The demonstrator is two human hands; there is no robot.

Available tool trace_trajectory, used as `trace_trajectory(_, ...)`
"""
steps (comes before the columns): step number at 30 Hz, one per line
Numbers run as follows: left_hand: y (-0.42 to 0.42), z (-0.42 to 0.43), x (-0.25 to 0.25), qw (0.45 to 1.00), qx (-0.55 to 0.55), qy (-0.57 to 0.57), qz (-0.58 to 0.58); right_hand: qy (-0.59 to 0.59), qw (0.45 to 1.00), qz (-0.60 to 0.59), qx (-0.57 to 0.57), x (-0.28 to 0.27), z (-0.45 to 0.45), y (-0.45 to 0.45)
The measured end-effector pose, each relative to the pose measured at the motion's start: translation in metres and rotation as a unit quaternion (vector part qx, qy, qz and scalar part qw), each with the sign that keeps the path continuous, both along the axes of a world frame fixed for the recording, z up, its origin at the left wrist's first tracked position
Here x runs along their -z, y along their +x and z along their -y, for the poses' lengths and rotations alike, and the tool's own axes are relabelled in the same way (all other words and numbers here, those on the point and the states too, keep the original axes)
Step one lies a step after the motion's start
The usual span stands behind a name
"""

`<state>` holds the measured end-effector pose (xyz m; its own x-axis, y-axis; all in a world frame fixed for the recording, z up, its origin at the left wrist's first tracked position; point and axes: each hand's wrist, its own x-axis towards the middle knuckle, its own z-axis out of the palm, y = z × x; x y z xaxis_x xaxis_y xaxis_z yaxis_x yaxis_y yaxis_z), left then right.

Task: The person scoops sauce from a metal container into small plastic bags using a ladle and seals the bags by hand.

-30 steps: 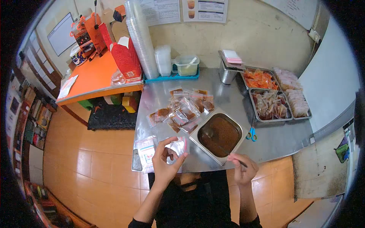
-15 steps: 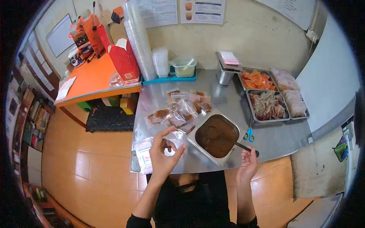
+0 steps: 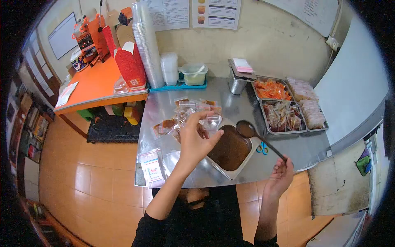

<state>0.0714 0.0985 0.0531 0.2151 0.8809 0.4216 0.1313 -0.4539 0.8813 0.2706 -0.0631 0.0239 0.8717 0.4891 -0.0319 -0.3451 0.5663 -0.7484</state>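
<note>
My left hand is raised beside a metal container, its thumb and fingers curled round a small clear plastic bag. Dark brown sauce fills part of the steel container. On the right, my right hand grips the end of a dark ladle. The ladle's bowl is over the container's far right side, out of the sauce; how much it holds I cannot tell. Behind my left hand lie several filled sauce packets, partly hidden by it.
Blue-handled scissors lie right of the container. Steel trays of packets stand at the back right. A pack of plastic bags rests at the front left. Stacked cups and tubs line the wall.
My left hand has moved right and up, bringing the bag to the container's edge. The ladle has come up out of the sauce as my right hand shifted right.
</note>
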Motion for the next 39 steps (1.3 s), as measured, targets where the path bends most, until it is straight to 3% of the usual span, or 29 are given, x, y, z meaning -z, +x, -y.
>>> trace_trajectory(6, 0.014, 0.001, 0.003, 1.000, -0.001, -0.010, 0.006, -0.051, 0.998, -0.002, 0.034, 0.027, 0.006, 0.004)
trace_trajectory(19, 0.059, 0.013, 0.009, 0.998, 0.054, -0.016, 0.000, -0.027, 0.979, 0.183, 0.088, -0.046, 0.004, 0.000)
trace_trajectory(21, 0.062, 0.014, 0.009, 0.998, 0.063, -0.021, 0.008, -0.043, 0.958, 0.246, 0.143, -0.048, 0.001, -0.003)
trace_trajectory(28, 0.070, 0.017, 0.010, 0.997, 0.077, -0.009, 0.016, -0.035, 0.918, 0.360, 0.160, -0.057, 0.006, -0.004)
trace_trajectory(33, 0.070, 0.019, 0.010, 0.996, 0.083, -0.006, 0.015, 0.010, 0.852, 0.480, 0.209, -0.064, 0.006, -0.009)
trace_trajectory(37, 0.072, 0.018, 0.014, 0.995, 0.091, -0.021, 0.025, 0.000, 0.818, 0.540, 0.197, -0.059, 0.017, -0.011)
trace_trajectory(39, 0.071, 0.019, 0.013, 0.995, 0.094, -0.025, 0.030, 0.002, 0.774, 0.614, 0.156, -0.055, 0.021, -0.011)
